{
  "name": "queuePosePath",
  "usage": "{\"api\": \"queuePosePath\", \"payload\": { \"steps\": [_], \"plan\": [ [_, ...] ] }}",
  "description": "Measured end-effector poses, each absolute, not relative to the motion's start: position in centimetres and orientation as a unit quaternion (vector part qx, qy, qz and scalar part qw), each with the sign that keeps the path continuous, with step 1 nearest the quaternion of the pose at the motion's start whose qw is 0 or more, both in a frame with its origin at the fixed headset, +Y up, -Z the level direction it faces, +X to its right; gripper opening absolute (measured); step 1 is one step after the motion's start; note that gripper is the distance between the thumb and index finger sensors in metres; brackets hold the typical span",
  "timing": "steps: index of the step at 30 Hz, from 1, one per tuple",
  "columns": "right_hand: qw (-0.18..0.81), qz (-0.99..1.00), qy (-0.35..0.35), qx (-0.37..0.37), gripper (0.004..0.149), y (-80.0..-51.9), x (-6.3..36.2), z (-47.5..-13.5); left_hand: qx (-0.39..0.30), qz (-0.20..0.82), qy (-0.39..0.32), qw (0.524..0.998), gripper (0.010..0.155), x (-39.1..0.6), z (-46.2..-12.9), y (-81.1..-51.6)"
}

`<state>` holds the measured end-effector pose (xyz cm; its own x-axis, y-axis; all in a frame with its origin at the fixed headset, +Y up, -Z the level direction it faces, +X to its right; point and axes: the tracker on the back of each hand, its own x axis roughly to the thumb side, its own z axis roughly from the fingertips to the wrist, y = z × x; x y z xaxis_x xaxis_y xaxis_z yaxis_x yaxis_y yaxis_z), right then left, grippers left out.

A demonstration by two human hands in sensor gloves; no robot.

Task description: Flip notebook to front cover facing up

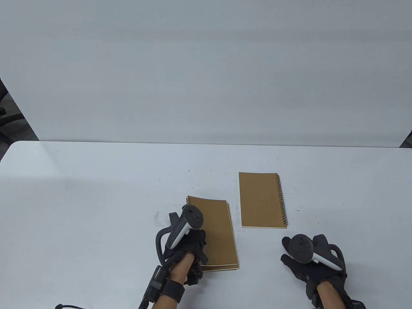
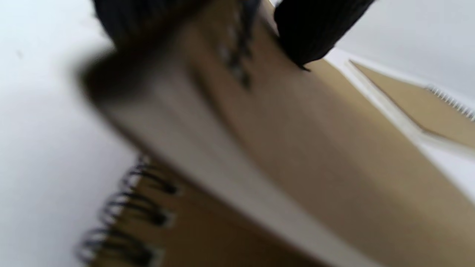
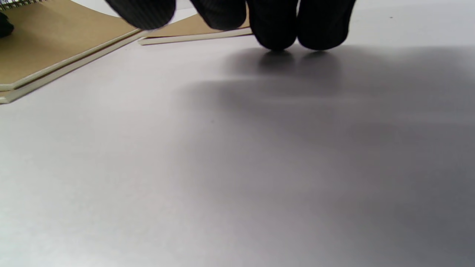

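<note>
Two brown spiral notebooks lie stacked at the near middle of the table. My left hand [image 1: 190, 246] grips the upper notebook [image 1: 219, 231] at its left, spiral edge. In the left wrist view that edge [image 2: 315, 148] is lifted off the lower notebook [image 2: 193, 230], with a gloved fingertip [image 2: 315, 33] pressed on its cover. The lower notebook [image 1: 222, 268] stays flat. My right hand [image 1: 301, 262] rests on the bare table to the right, holding nothing; its fingertips [image 3: 274, 33] touch the surface.
A third brown notebook [image 1: 262, 201] lies flat just right of the stack, its spiral on the right side; it also shows in the left wrist view [image 2: 426, 107]. The white table [image 1: 96, 193] ends at a white wall behind.
</note>
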<state>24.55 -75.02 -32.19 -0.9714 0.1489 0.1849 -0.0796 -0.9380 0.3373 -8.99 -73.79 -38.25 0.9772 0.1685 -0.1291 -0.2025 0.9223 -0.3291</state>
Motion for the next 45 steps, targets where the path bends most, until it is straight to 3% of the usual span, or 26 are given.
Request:
{"api": "queuePosePath", "payload": {
  "steps": [3,9,15,24,29,34,38,45],
  "plan": [
    [0.06,0.979,0.165,0.102,0.063,-75.0,24.6,-32.2,-0.173,0.006,0.037,0.984,0.097,-7.8,-38.2,-73.9],
    [0.063,0.98,0.161,0.099,0.063,-75.0,24.8,-32.2,-0.2,-0.075,0.059,0.975,0.095,-7.1,-38.0,-75.2],
    [0.065,0.981,0.156,0.099,0.063,-75.0,24.9,-32.2,-0.197,0.006,0.034,0.98,0.095,-8.5,-36.8,-74.4],
    [0.057,0.986,0.12,0.099,0.065,-74.3,25.0,-32.1,-0.19,0.019,-0.041,0.981,0.092,-16.1,-33.3,-73.5],
    [0.078,0.993,0.046,0.075,0.083,-72.8,24.9,-31.5,-0.171,0.027,-0.047,0.984,0.091,-19.9,-32.5,-74.9],
    [0.119,0.99,0.028,0.068,0.093,-72.3,23.9,-31.5,-0.181,0.079,-0.055,0.979,0.091,-21.3,-32.7,-75.3],
    [0.13,0.989,0.043,0.052,0.096,-72.4,23.7,-33.3,-0.197,0.093,-0.066,0.974,0.091,-21.3,-32.8,-75.6],
    [0.083,0.992,0.089,-0.034,0.101,-72.6,22.9,-40.8,-0.214,0.106,-0.077,0.968,0.09,-21.1,-32.9,-76.0]
  ]
}}
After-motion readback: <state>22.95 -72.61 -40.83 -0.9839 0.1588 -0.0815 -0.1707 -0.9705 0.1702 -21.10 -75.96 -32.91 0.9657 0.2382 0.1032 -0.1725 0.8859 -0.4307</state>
